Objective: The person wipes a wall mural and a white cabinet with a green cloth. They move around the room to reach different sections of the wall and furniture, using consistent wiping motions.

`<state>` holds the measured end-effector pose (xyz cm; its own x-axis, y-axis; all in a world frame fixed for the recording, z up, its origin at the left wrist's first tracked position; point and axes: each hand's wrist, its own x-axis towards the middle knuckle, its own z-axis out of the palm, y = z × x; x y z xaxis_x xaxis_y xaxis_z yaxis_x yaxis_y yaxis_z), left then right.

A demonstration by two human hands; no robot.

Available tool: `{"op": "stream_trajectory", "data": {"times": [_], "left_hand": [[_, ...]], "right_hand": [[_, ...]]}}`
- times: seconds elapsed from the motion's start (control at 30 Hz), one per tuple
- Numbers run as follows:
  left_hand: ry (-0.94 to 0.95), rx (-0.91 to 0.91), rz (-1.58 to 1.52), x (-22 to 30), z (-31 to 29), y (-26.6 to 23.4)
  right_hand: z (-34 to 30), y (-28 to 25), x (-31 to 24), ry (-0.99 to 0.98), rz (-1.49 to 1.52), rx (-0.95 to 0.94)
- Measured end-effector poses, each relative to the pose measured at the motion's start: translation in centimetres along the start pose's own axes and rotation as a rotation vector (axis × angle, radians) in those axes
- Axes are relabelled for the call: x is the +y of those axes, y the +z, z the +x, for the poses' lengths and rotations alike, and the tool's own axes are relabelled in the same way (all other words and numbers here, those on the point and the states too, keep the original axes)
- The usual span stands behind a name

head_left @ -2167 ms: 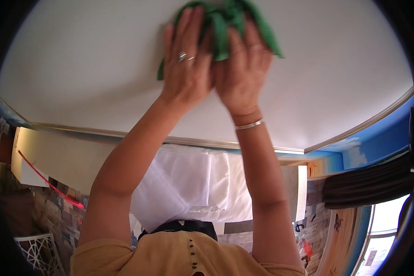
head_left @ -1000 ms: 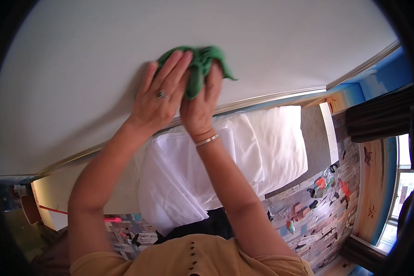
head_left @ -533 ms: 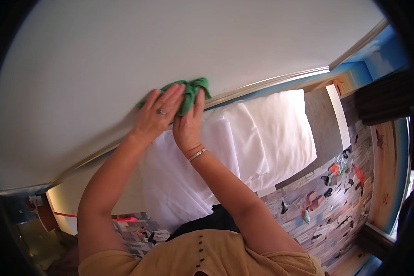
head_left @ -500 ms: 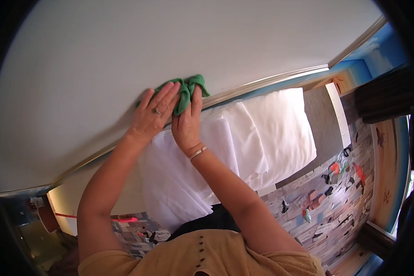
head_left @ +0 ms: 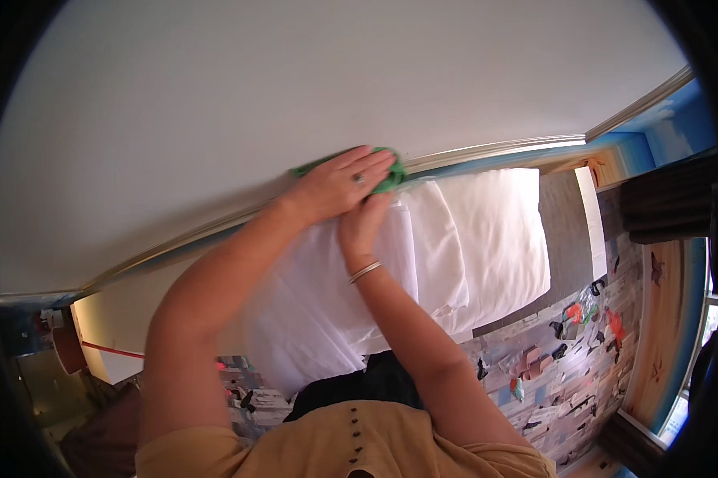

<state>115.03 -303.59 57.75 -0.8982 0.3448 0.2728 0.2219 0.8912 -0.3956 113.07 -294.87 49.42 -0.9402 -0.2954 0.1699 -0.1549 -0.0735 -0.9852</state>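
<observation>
A green cloth is pressed against a broad, pale, smooth surface, right beside its ridged trim. My left hand, with a ring on one finger, lies over the cloth, its fingers stretched and close together. Just below it, my right hand reaches up to the cloth's lower edge; a bracelet circles that wrist. The left hand covers most of the right fingers, and part of the cloth is hidden too.
Folded white bedding lies under my forearms, on a pale and grey base. Beyond it, small scattered items lie on the patterned floor. A dark curtain hangs at the right, near a blue painted wall.
Both hands and the green cloth have slid to the right along the trim. My left hand now overlaps the right more, and the cloth looks more bunched beneath it.
</observation>
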Motion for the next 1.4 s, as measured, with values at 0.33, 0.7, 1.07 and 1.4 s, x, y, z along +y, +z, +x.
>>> {"op": "stream_trajectory", "data": {"times": [0.33,0.7,1.07,1.4], "left_hand": [[-0.406,0.346,0.302,-5.7,0.0,-13.0],[-1.16,0.46,-0.644,3.9,-4.7,-9.6],[-1.179,1.338,-0.546,1.7,-5.1,-19.0],[-0.804,0.786,0.149,-4.9,-0.7,-10.9]], "right_hand": [[7.1,1.9,-13.4,-0.947,-0.186,-0.032],[2.8,-0.8,-13.1,-0.631,-0.12,-0.256],[3.3,1.3,-22.8,-1.177,0.002,-0.239],[9.2,3.7,-20.9,-1.265,-0.221,-0.031]]}}
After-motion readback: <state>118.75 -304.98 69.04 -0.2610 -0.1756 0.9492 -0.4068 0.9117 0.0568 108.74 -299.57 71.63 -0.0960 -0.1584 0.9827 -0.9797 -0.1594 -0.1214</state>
